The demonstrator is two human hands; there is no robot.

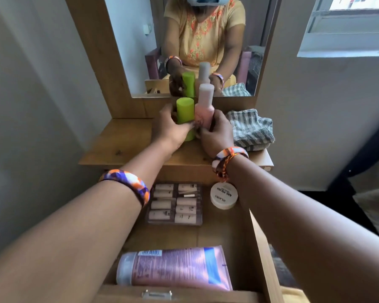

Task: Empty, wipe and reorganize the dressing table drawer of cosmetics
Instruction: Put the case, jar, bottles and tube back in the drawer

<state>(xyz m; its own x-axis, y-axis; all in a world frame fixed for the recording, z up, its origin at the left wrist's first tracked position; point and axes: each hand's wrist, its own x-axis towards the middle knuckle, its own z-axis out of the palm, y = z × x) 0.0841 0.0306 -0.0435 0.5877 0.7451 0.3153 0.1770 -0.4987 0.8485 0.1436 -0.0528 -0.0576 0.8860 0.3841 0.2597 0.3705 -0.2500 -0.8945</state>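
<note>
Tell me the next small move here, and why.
Probably let go of the green bottle and pink bottle, which stand upright on the tabletop, then reach back for the tube; it, the nail set and jar remain in the drawer.

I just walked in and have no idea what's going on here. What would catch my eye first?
Two hands meet at the back of the wooden dressing table top: the left hand grips a lime-green cylindrical bottle, the right hand a pale pink plastic bottle, both doubled in the mirror. Below, the open wooden drawer holds a large pink tube lying flat.
</note>
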